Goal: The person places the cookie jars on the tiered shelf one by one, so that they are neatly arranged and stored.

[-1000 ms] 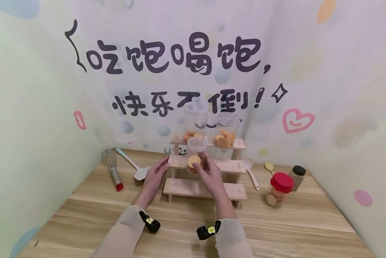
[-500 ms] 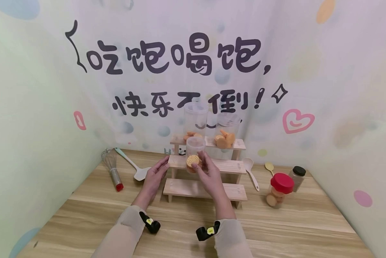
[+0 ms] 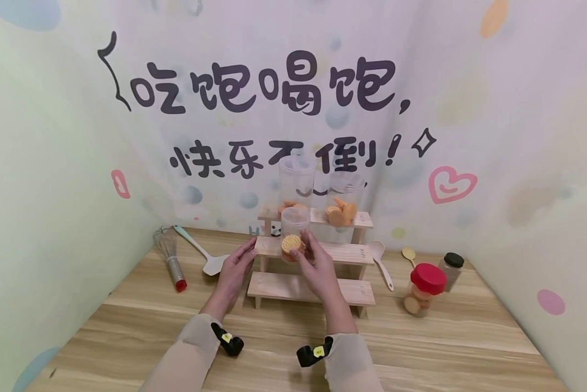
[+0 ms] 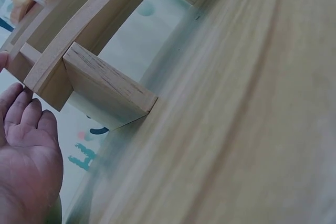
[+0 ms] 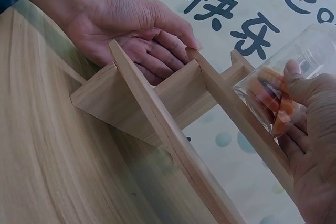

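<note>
My right hand (image 3: 319,269) grips a lidless clear jar (image 3: 295,219), its thumb on the front and its fingers round the right side. Round biscuits (image 3: 292,246) lie in the bottom of the jar. It stands upright at the middle step of a three-step wooden display rack (image 3: 298,288), left of centre. In the right wrist view the jar (image 5: 257,98) overlaps the step's edge. At the rack's left end, my left hand (image 3: 236,270) has its fingers extended and touches the end of the middle step; its palm (image 4: 31,156) shows in the left wrist view.
Two taller clear jars, left (image 3: 297,182) and right (image 3: 344,190), hold biscuits on the top step. A whisk (image 3: 172,261) and a white spatula (image 3: 212,264) lie left. A spoon (image 3: 383,264), a red-lidded jar (image 3: 428,283) and a black-lidded jar (image 3: 452,270) are right.
My right hand has shifted the jar slightly to the left along the middle step. The left hand stays at the rack's end.
</note>
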`<state>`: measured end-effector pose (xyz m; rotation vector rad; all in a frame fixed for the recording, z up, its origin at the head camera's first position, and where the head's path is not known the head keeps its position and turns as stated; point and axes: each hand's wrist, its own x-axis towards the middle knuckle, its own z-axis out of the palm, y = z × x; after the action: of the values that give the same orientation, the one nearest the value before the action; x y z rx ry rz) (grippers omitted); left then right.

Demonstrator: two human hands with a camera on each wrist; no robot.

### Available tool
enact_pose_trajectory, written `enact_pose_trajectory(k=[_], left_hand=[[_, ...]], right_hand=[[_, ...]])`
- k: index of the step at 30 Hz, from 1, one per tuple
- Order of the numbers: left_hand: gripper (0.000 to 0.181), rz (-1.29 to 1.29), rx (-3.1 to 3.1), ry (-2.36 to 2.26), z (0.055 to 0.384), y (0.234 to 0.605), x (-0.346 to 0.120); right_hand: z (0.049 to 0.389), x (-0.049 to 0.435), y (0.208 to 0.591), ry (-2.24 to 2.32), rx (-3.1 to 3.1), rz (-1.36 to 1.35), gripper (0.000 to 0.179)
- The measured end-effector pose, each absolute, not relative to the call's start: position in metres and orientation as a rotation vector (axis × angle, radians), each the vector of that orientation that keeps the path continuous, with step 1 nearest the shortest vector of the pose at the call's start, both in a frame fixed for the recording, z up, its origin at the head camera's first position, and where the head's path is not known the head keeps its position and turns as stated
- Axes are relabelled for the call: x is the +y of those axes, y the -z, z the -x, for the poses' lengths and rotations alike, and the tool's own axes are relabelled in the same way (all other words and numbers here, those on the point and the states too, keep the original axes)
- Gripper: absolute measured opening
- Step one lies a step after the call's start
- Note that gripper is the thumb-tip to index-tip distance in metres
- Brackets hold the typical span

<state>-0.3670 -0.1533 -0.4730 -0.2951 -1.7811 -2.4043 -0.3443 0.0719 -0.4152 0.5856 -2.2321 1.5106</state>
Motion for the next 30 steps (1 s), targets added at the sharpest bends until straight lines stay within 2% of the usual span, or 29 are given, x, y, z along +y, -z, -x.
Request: enact_pose_trajectory(k=[30], left_hand=[[0.055, 0.287, -1.807, 2.382, 0.3666, 0.472, -0.1509]], right_hand=[[0.3432, 0.0728, 0.4131, -1.533, -2.245, -0.582, 0.066]])
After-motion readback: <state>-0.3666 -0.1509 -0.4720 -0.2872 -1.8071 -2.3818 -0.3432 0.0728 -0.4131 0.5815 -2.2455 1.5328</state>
